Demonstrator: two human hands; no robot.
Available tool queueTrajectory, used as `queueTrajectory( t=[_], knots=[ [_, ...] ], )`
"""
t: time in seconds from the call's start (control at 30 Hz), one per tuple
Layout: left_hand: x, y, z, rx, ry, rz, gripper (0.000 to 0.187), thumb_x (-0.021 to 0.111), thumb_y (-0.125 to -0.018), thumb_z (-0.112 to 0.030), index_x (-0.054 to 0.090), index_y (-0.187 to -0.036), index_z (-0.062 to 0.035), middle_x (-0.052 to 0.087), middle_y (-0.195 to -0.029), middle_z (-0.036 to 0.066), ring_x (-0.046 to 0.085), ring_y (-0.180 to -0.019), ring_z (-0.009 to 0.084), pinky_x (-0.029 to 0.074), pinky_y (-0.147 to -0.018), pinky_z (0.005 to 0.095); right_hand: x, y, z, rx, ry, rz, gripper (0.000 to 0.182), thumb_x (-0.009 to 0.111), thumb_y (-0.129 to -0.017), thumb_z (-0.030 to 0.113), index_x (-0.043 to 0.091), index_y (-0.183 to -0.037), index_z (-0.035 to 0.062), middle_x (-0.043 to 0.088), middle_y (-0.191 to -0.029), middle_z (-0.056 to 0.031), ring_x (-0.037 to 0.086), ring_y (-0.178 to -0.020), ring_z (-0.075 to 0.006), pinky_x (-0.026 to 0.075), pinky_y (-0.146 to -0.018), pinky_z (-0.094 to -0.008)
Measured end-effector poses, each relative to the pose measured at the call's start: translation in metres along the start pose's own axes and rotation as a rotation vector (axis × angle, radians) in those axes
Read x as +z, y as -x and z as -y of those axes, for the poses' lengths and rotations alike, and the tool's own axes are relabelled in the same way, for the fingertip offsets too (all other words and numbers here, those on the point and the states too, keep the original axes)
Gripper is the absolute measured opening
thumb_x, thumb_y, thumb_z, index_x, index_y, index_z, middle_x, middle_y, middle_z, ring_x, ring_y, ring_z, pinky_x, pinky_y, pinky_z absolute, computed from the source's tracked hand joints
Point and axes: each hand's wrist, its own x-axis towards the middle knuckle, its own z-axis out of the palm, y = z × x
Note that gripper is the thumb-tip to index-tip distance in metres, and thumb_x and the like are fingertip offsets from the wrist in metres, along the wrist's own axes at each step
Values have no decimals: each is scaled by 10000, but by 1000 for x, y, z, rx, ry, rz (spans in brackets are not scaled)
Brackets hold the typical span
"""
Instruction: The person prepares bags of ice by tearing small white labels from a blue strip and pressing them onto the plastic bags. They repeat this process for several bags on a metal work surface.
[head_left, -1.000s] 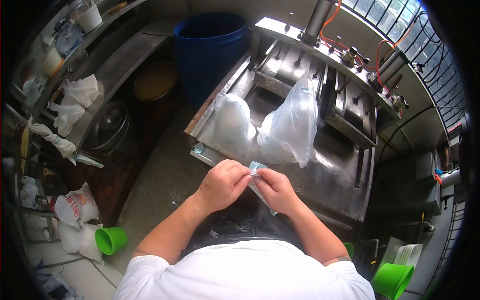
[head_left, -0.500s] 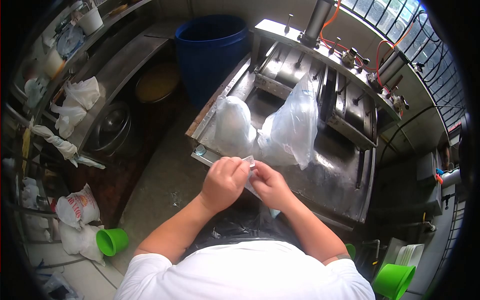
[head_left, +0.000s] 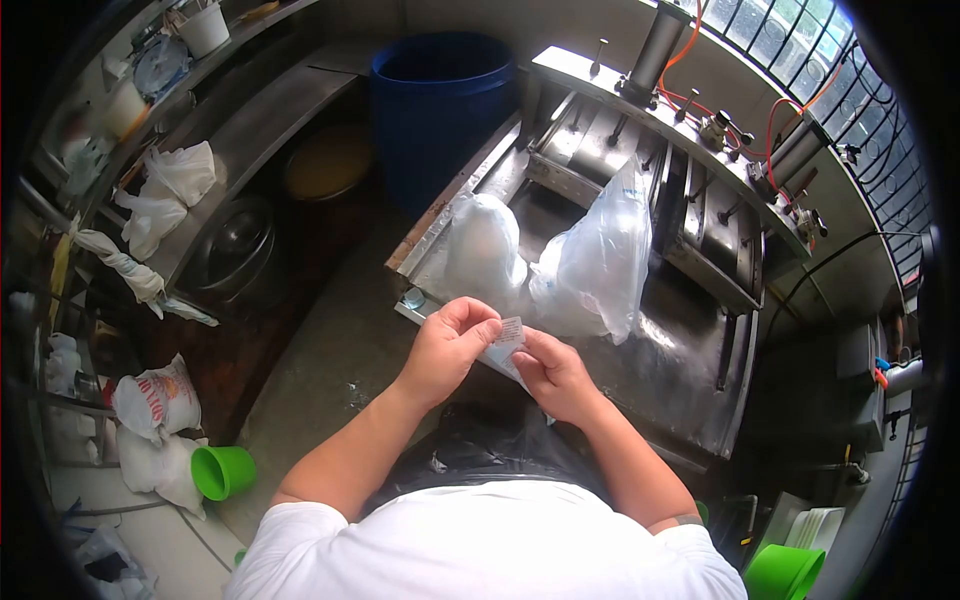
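Note:
My left hand pinches a small whitish label with lines of fine print between thumb and fingers. At its right edge my right hand is closed, thumb against fingers, by a pale strip that runs below the label. How much of the strip lies inside that hand is hidden. Just beyond my hands, two filled clear plastic bags stand on a metal table: a rounded one at the left and a taller, peaked one at the right.
A metal press frame with cylinders and orange hoses spans the table's back. Behind the table's left side stands a blue barrel. Shelves line the left, with white sacks and a green bucket on the floor. Another green bucket is lower right.
The label has turned so its printed face shows more fully, and my left fingers have opened up around it. The whole view has shifted slightly.

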Motion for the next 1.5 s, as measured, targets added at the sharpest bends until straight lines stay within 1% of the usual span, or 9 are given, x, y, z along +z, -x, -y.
queueTrajectory(
  t=[0.27, 0.37, 0.5, 0.63, 0.93, 1.17, 1.27, 1.43, 1.5],
  knots=[
    [-30, -35, -26, 497, -746, -233, 33, 713, -1010, -52, 694, -1016, -27, 644, -940, 59, 609, -798, 143, 510, -738, 298, -9, -19, -14, 347, 248, 67, 302, 720, -1022, 253, 740, -1207, 15, 769, -1088, -199, 759, -971, -332, 575, -856, -427],
    [-37, -77, -27, 581, -799, -208, 60, 730, -989, -68, 694, -1001, -21, 669, -958, 96, 642, -816, 209, 528, -755, 339, -7, -45, -36, 44, 426, -109, 349, 732, -1015, 272, 717, -1272, 36, 752, -1090, -199, 751, -1009, -363, 578, -877, -467],
    [-44, -113, -21, 498, -847, -234, 108, 757, -956, -100, 699, -983, -13, 687, -970, 137, 684, -871, 290, 561, -815, 413, 4, -104, -43, -64, 413, -450, 424, 724, -1029, 278, 630, -1390, 76, 649, -1312, -218, 695, -1157, -403, 562, -959, -472],
    [-46, -119, -20, 526, -968, -226, 116, 772, -940, -91, 700, -972, -5, 700, -994, 155, 694, -878, 296, 571, -810, 408, 1, -141, -35, 44, 308, -405, 352, 720, -1034, 242, 644, -1353, 112, 607, -1368, -199, 677, -1189, -399, 552, -974, -464],
    [-68, -119, -28, 302, -607, -286, 687, 838, -992, -339, 530, -1491, 19, 684, -939, 9, 626, -844, 101, 556, -797, 283, 0, -154, -50, -71, 197, -414, 115, 746, -1005, 98, 678, -1096, 80, 662, -1156, -123, 676, -999, -295, 558, -851, -385],
    [-72, -139, -48, 245, -338, -98, 100, 709, -1064, -145, 717, -1066, -45, 682, -929, -12, 607, -862, 78, 526, -797, 273, 1, -148, -39, 78, 41, -426, 74, 739, -1013, 67, 677, -1047, 45, 625, -1016, -59, 606, -830, -150, 516, -737, -316],
    [-60, -137, -63, 630, -616, -270, 57, 693, -1057, -103, 700, -1021, -60, 673, -885, -8, 599, -813, 67, 521, -745, 267, 3, -144, -32, 60, 49, -477, 69, 736, -1016, 70, 675, -1031, 42, 621, -949, -49, 589, -778, -140, 504, -717, -309],
    [-32, -104, -107, 692, -680, -258, 83, 671, -1074, -105, 690, -1013, -51, 675, -838, 15, 620, -743, 81, 527, -687, 260, 3, -132, 8, -48, -66, -532, 70, 725, -1030, 49, 661, -1059, 49, 652, -969, -19, 556, -753, -91, 484, -670, -278],
    [-38, -90, -116, 534, -73, 61, 151, 676, -1094, -186, 690, -1027, -51, 707, -869, 58, 670, -756, 110, 563, -687, 275, -2, -115, 27, -12, -115, -532, 81, 701, -1052, 30, 644, -1103, 57, 653, -1052, 2, 535, -777, -59, 469, -669, -250]
  ],
)
